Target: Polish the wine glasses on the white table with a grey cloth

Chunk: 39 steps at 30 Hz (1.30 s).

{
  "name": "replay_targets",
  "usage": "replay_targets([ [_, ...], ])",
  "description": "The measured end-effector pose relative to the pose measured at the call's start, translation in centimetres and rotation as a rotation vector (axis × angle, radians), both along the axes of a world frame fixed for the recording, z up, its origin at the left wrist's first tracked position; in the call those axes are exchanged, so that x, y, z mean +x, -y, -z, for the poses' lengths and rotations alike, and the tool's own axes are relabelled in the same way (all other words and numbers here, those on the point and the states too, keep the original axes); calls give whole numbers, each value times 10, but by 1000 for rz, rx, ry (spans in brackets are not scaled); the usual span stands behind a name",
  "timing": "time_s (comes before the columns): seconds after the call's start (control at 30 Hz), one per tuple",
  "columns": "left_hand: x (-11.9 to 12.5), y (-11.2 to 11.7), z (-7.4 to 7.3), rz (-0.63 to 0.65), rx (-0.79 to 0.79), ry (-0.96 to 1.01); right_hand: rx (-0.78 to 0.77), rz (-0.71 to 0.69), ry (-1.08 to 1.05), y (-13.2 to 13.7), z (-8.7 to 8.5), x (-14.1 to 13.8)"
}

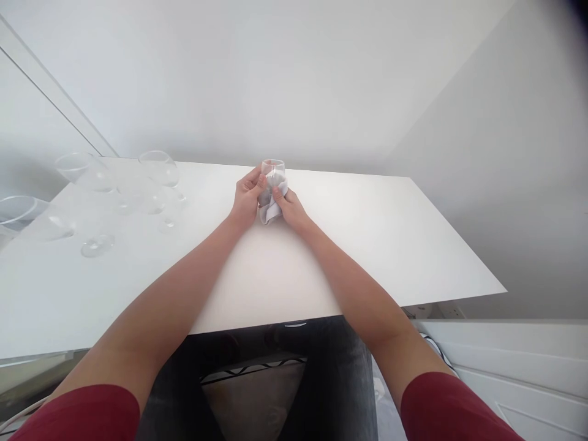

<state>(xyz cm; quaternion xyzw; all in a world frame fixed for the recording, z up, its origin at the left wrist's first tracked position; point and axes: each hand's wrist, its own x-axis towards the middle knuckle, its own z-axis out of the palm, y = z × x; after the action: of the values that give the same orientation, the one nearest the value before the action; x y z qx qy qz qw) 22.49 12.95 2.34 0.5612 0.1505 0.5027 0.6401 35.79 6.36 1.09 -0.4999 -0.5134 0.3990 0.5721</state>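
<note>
Both arms reach out over the white tabletop (285, 263). Between my hands, near the table's back edge, is a small clear glass (274, 166), its rim facing up. My left hand (248, 195) is closed round the glass from the left, with the thumb on its near side. A pale cloth (270, 212) lies against the lower part of the glass. With the thumb pressed on that cloth, my right hand (292, 205) grips it against the glass's right side. The glass's lower end is hidden by cloth and fingers.
Several clear stemmed glasses stand at the table's left, among them a wine glass (158, 168) and a nearer wine glass (50, 222). A white wall (294, 79) rises behind the table. Below the front edge is a black chair-like object (335, 367). White drawers (528, 367) are at the lower right.
</note>
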Motion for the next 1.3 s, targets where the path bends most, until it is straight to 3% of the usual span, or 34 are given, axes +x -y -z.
replay_targets([
  [0.13, 2, -2, 1, 5, -42, 24, 5, -8, -84, -1, 3, -1],
  [0.27, 2, -3, 1, 163, -165, 16, -139, -215, -311, 0, 2, 0],
  [0.33, 2, -3, 0, 182, -193, 24, -171, -276, -358, -1, 2, -1],
  [0.4, 2, -3, 0, 143, -180, 37, -132, -215, -283, -3, 4, -3],
  [0.53, 2, -3, 0, 62, -126, 73, 33, 121, -22, -6, 9, -7],
  [0.67, 1, -5, 1, 80, -160, 77, -48, -79, -201, -7, 10, -11],
  [0.73, -1, -7, 1, 66, -156, 78, -58, -46, -237, -7, 9, -10],
  [0.87, -2, -10, 3, 5, -142, 79, 27, 313, -36, -2, 4, -5],
  [0.93, -3, -10, 3, -15, -122, 82, 64, 388, 134, 4, -1, -4],
  [1.1, -4, -5, 1, -23, -79, 97, 144, 74, 601, 15, -5, -14],
  [1.3, -3, -8, 6, -42, -46, 53, 181, 40, 919, 15, -10, -20],
])
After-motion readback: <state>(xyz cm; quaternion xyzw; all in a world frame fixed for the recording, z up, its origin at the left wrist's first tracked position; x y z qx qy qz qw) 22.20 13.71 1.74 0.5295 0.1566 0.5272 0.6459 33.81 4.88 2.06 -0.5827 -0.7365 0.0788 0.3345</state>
